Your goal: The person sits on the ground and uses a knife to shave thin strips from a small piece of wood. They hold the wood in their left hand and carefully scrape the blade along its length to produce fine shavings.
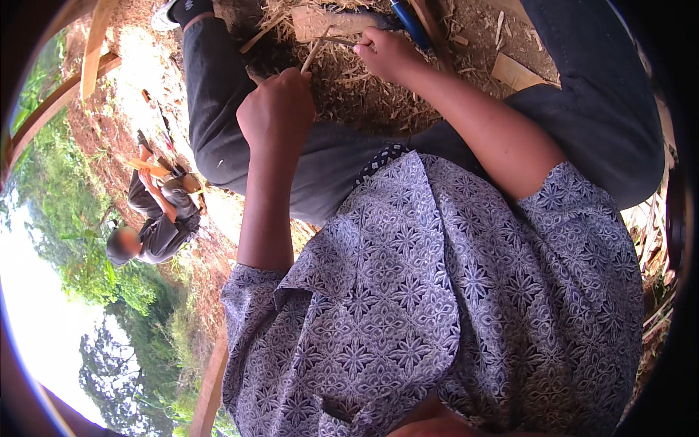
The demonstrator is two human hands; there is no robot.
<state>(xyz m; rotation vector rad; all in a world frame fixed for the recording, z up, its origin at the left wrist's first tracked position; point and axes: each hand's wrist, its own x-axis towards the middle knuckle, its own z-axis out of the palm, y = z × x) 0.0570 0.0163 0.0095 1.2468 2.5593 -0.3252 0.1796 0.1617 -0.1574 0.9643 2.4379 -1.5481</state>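
Patterned blue-and-white shirt cloth point(437, 306), printed with small floral diamonds, fills the lower centre and right of the frame, closest to the lens. From it the two bare forearms run toward the top of the frame. Near upper centre the left hand point(277, 109) is clenched into a fist around the lower end of a thin, pale bamboo strip point(315, 52), which sticks out above the knuckles and slants up to the right. Just right of it, the right hand point(389, 54) is closed on a slim knife point(342, 41); its blade points left and meets the strip a little above the fist. Whether the edge bites into the strip cannot be told.

Beneath both hands lies a loose heap of dry, fibrous shavings point(364, 95) on reddish earth, framed by dark grey trousers point(218, 95). A blue cylindrical handle point(409, 22) and flat wood offcuts point(513, 71) lie at the top edge. At mid left, well apart, another person point(156, 218) crouches holding a yellowish stick.
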